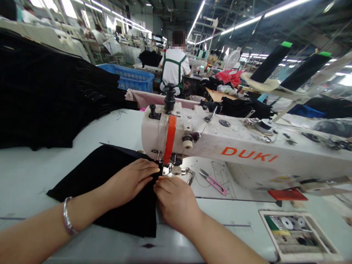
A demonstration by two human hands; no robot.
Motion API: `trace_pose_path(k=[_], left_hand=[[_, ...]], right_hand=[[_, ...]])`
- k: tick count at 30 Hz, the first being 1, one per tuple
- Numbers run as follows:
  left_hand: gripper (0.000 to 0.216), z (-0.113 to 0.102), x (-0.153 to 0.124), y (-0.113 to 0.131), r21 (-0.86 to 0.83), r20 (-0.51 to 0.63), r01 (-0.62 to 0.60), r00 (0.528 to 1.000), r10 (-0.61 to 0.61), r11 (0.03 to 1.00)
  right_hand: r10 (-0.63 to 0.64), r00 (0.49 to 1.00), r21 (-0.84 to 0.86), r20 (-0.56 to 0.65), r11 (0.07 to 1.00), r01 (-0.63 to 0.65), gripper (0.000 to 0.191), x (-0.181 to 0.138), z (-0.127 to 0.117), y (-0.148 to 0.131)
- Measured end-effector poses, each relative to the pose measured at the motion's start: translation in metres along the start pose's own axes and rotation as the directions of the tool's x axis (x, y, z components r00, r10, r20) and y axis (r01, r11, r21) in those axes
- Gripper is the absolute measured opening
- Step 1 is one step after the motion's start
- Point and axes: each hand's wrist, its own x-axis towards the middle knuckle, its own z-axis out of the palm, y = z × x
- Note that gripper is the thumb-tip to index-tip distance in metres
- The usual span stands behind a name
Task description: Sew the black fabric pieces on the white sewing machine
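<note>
A piece of black fabric [90, 176] lies on the pale sewing table, its right edge running up to the presser foot of a white sewing machine [203, 128]. My left hand [134, 178] rests flat on the fabric, fingers stretched out toward the needle area. Close beside it, my right hand [176, 198] has its fingers curled and pinched on the fabric's right edge, just in front of the presser foot. The needle itself cannot be made out. Pink-handled thread snips [213, 181] lie on the machine bed, right of my right hand.
A large pile of black fabric [49, 88] covers the table's left back. Behind it stands a blue basket [132, 76]. A tray [264, 220] with bobbins is set in the table at right. Two black thread cones [271, 63] stand above. A co-worker [176, 66] sits ahead, back turned.
</note>
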Motion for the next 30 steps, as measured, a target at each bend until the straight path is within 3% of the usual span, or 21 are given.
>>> trace_pose_path(k=[4, 7, 10, 12, 14, 17, 20, 23, 25, 27, 30], left_hand=[[0.035, -0.002, -0.003, -0.002, -0.002, 0.031, 0.007, 0.999, -0.007, 1.000], [0.044, -0.006, -0.020, 0.009, 0.017, 0.051, 0.017, 0.999, -0.018, 1.000], [0.098, -0.008, -0.049, 0.031, 0.060, 0.105, -0.005, 0.994, -0.001, 0.998], [0.113, -0.007, -0.068, 0.045, 0.077, 0.119, -0.025, 0.993, 0.015, 0.997], [0.093, -0.006, -0.079, 0.052, 0.071, 0.104, -0.019, 0.995, 0.011, 0.997], [0.066, -0.003, -0.083, 0.053, 0.006, 0.086, 0.040, 0.995, -0.041, 0.999], [0.061, 0.000, -0.079, 0.051, -0.070, 0.024, 0.072, 0.997, -0.070, 0.995], [0.050, 0.001, -0.074, 0.051, -0.127, -0.036, 0.103, 0.994, -0.108, 0.987], [0.040, -0.001, -0.072, 0.053, -0.192, -0.044, 0.177, 0.981, -0.189, 0.965], [0.037, -0.004, -0.071, 0.055, -0.261, -0.056, 0.251, 0.960, -0.274, 0.932], [0.038, -0.007, -0.070, 0.056, -0.320, -0.065, 0.289, 0.943, -0.326, 0.902]], right_hand=[[0.028, 0.999, 0.004, 0.025, 1.000, -0.028, 0.028, 0.000, 0.002, 0.000], [0.059, 0.996, 0.005, 0.072, 0.998, -0.059, 0.028, -0.004, -0.013, -0.002], [0.132, 0.976, 0.022, 0.175, 0.990, -0.138, 0.040, -0.016, -0.046, -0.005], [0.186, 0.950, 0.012, 0.250, 0.981, -0.195, 0.050, -0.024, -0.067, -0.004], [0.217, 0.934, -0.037, 0.283, 0.976, -0.215, 0.051, -0.028, -0.078, 0.001], [0.269, 0.935, -0.166, 0.229, 0.958, -0.235, 0.029, -0.017, -0.069, 0.017], [0.320, 0.942, -0.269, 0.105, 0.921, -0.282, 0.005, 0.003, -0.047, 0.031], [0.322, 0.945, -0.284, 0.056, 0.912, -0.294, 0.007, 0.011, -0.035, 0.027], [0.275, 0.958, -0.232, 0.078, 0.940, -0.250, 0.012, 0.003, -0.037, 0.011], [0.216, 0.970, -0.075, 0.109, 0.975, -0.209, 0.022, -0.016, -0.041, -0.011], [0.265, 0.962, 0.189, 0.057, 0.944, -0.271, 0.026, -0.046, -0.040, -0.046]])
